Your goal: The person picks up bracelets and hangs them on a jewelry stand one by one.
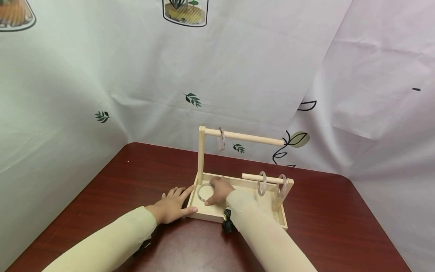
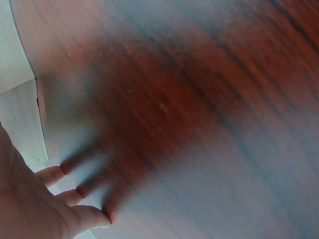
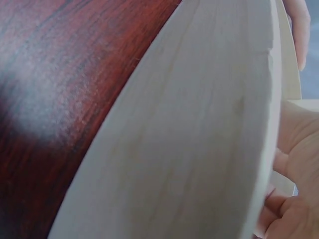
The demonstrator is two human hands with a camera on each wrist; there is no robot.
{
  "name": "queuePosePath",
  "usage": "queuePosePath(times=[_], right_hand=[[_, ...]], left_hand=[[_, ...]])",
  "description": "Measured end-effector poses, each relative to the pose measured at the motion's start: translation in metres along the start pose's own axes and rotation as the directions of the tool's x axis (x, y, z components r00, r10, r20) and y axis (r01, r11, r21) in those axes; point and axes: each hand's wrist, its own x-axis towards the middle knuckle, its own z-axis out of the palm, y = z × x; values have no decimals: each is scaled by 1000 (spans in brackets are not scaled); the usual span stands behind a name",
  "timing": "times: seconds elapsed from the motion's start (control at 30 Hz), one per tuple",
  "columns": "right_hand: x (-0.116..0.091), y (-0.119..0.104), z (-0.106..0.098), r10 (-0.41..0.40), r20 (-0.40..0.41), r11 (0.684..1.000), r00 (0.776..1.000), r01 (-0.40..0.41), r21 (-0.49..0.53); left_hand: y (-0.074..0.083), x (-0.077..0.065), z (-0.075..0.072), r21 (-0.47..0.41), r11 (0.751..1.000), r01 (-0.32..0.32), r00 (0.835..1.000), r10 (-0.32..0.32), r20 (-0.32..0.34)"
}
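Note:
A pale bangle [image 1: 198,192] lies flat in the left end of a light wooden tray stand [image 1: 207,217]. My right hand [image 1: 221,191] reaches into the tray and holds this bangle, fingers at its far side and thumb at its near side. In the right wrist view the tray's front wall [image 3: 199,119] hides part of that hand [image 3: 304,159]. With fingers spread, my left hand [image 1: 171,206] rests at the tray's left end, thumb over the front corner. The left wrist view shows the left hand [image 2: 35,204] beside the pale wood, fingertips close to the table.
One bangle [image 1: 221,143] hangs on the tall upper bar [image 1: 251,138]. Two more, a nearer bangle [image 1: 261,184] and an outer bangle [image 1: 281,186], hang on the lower right bar [image 1: 249,176]. A reddish-brown table [image 1: 326,223] carries the stand, with a white curtain [image 1: 238,68] behind.

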Motion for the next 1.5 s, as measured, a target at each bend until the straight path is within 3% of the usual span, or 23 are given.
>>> queuePosePath(times=[0.4, 0.7, 0.9, 1.3, 1.5], right_hand=[[-2, -9, -6, -10, 36, 992, 999, 14, -125], [-2, -8, -5, -29, 14, 991, 999, 31, -132], [-4, -8, -8, -84, 3, 987, 996, 83, -139], [-10, -2, -11, -110, -43, 993, 993, 111, 30], [-14, 0, -13, -127, -71, 990, 989, 131, 60]], left_hand=[[1, -1, -1, -7, 1000, 2, 1000, -2, -3], [3, -3, -2, -10, 1000, 3, 1000, -3, -4], [3, -3, -2, -9, 1000, 2, 1000, -2, -5], [0, -1, 0, 5, 1000, 5, 1000, -5, 5], [1, -1, 0, 1, 1000, 4, 1000, -4, 9]])
